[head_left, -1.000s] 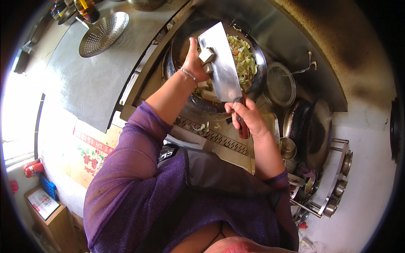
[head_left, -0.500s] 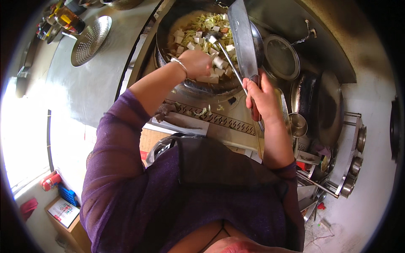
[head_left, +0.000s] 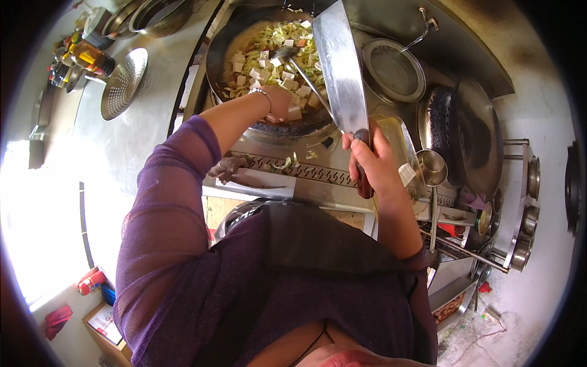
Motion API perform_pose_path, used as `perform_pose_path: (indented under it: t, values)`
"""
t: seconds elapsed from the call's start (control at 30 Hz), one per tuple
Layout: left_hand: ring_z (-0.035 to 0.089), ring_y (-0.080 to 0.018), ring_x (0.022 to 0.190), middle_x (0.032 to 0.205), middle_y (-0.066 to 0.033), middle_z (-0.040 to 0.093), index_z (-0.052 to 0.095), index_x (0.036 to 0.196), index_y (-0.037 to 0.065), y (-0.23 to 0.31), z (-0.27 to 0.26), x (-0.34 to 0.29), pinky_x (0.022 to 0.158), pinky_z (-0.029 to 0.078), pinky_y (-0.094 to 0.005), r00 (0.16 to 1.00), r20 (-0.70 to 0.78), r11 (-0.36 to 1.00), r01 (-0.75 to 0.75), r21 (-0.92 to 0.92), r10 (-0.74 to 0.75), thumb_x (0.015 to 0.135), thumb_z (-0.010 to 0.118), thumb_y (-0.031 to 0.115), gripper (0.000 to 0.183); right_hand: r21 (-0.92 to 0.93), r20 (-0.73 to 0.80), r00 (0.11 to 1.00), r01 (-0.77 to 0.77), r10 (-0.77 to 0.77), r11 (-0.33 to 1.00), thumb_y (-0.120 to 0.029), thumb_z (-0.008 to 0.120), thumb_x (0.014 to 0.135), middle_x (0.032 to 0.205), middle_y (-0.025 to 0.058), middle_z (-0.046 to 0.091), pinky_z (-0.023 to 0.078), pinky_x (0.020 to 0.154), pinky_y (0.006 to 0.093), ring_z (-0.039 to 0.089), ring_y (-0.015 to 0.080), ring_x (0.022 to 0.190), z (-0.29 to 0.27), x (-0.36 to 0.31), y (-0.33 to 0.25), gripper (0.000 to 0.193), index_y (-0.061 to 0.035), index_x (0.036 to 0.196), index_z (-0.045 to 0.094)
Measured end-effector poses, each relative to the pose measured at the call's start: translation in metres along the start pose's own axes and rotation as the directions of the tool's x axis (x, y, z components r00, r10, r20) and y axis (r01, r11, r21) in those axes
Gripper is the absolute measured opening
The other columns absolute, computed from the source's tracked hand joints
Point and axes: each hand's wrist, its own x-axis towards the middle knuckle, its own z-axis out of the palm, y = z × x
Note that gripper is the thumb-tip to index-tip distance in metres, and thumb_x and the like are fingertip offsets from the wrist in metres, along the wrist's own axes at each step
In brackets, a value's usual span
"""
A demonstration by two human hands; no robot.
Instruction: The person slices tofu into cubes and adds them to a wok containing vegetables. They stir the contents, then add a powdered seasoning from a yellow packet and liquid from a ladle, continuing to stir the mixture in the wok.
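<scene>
While the right hand (head_left: 374, 158) has its fingers clamped round the reddish-brown handle (head_left: 365, 185) of a broad steel cleaver (head_left: 343, 70), the left hand (head_left: 279, 101), its finger state hidden, is over a round dark metal wok (head_left: 217, 61) containing white cubes (head_left: 255, 74) and shredded pale-green leaves (head_left: 276, 33).

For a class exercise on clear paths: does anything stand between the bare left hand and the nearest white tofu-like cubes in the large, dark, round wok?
Nothing visible does: the bare left hand is close beside the nearest white tofu-like cubes. The long-handled metal ladle and broad steel cleaver are not between them.
</scene>
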Motion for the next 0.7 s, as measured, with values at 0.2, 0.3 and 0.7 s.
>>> perform_pose_path:
  t: [0.2, 0.3, 0.7]
  values:
    - [0.067, -0.0306, 0.079, 0.083, -0.0142, 0.070, 0.072, 0.083, 0.005, 0.001, 0.000, -0.012, 0.072, 0.052, -0.0414, 0.996, -0.091, 0.997, -0.003, -0.082, -0.005, 0.070, 0.069, 0.031, 0.029, 0.025, 0.000, 1.000, 0.031, -0.031, 0.999, -0.012, 0.051, 0.092, 0.094, 0.0056, 0.055, 0.043, 0.048, 0.0233, 0.050, 0.0077, 0.051, -0.002, -0.006, 0.002, 0.037, 0.0014, 0.125, 0.042]
    - [0.066, -0.0268, 0.076, 0.080, -0.0125, 0.068, 0.070, 0.083, 0.005, -0.005, -0.003, -0.019, 0.068, 0.051, -0.0395, 0.994, -0.110, 0.992, -0.016, -0.128, 0.002, 0.071, 0.067, 0.028, 0.026, 0.033, 0.022, 0.999, 0.036, -0.037, 0.999, -0.012, 0.051, 0.092, 0.094, 0.0060, 0.055, 0.044, 0.049, 0.0234, 0.051, 0.0076, 0.051, -0.003, -0.008, 0.005, 0.037, 0.0022, 0.126, 0.042]
    - [0.061, -0.0237, 0.109, 0.126, -0.0139, 0.058, 0.045, 0.138, -0.003, -0.061, -0.007, -0.080, 0.083, 0.049, -0.0313, 0.913, -0.401, -0.708, -0.236, -0.665, 0.072, 0.086, 0.048, 0.007, 0.053, -0.176, 0.099, 0.990, -0.083, 0.101, 0.981, -0.009, 0.055, 0.091, 0.091, 0.0000, 0.056, 0.046, 0.051, 0.0239, 0.050, 0.0059, 0.060, 0.018, -0.003, 0.009, 0.047, -0.0023, 0.135, 0.042]
